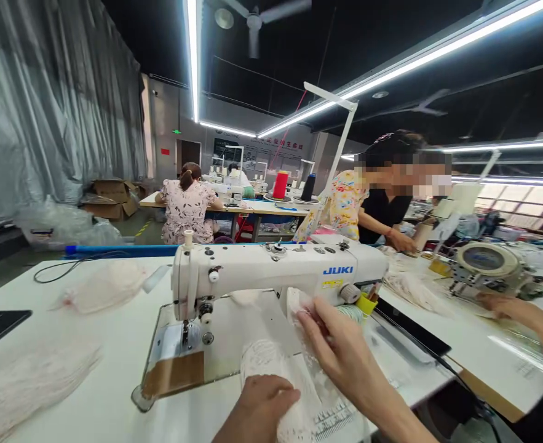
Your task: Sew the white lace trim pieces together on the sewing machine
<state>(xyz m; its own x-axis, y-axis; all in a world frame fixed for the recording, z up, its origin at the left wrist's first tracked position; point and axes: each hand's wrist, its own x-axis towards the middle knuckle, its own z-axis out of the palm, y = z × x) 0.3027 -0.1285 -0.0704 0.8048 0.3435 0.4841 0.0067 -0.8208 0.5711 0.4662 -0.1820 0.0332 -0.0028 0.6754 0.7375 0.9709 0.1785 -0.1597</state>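
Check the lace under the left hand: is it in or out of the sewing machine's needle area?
Out: the white lace lies beneath the left hand, with bare machine bed between it and the needle.

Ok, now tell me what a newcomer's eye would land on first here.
Probably the white sewing machine, stretched across the middle with blue JUKI lettering. Next, just in front of it, the right hand pinching pale lace, with the left hand lower down. Behind the machine, the red cone stands out beside a black one.
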